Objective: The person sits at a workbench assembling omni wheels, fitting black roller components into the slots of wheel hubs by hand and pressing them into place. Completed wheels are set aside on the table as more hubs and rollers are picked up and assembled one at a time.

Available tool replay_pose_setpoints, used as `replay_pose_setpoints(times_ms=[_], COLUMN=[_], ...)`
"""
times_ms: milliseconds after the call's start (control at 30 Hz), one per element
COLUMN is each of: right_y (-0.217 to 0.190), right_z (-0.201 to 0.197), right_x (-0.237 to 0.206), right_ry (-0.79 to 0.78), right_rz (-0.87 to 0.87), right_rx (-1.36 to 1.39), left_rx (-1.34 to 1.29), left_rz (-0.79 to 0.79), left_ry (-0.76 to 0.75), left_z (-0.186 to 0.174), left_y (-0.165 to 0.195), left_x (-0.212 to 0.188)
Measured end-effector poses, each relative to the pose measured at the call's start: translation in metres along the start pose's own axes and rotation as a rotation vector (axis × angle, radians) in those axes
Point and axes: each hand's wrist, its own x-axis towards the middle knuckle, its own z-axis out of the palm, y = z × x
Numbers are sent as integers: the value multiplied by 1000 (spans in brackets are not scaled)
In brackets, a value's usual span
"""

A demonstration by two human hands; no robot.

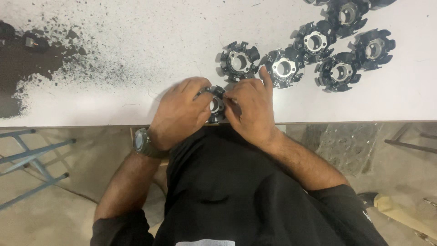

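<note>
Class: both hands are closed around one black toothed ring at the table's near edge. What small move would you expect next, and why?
Probably setting the ring down beside the nearest finished-looking one. The left hand and right hand grip it together, and similar rings already lie grouped on the white table just beyond. What the fingers are doing is hidden.

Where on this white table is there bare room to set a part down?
Bare: the white table between the black speckled stain and the nearest black toothed ring part; also right of the right hand. Crowded: the top-right ring cluster.
</note>
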Motion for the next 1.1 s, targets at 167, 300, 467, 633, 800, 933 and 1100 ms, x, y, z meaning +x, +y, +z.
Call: replay_pose_setpoints(times_ms=[167,300,467,633,800,933,1100], right_y=[-1,-4,-4,-3,-1,-1,-3], right_z=[1,4,9,12,14,15,16], right_x=[-6,-15,-16,-17,-18,-19,-19], right_ry=[64,49,81,101,101,123,117], right_rz=[-45,-64,-65,-53,-39,-63,-111], right_rx=[128,138,111,110,135,153,116], left_rx=[-120,-205,-194,-157,-35,-24,-29], left_rz=[-218,-261,-261,-251,-185,-211,-199], left_ry=[66,152,167,194,212,196,214], left_z=[10,14,18,21,28,34,39], left_y=[12,14,15,16,16,16,14], left_x=[-3,-9,-12,-16,-18,-18,-22])
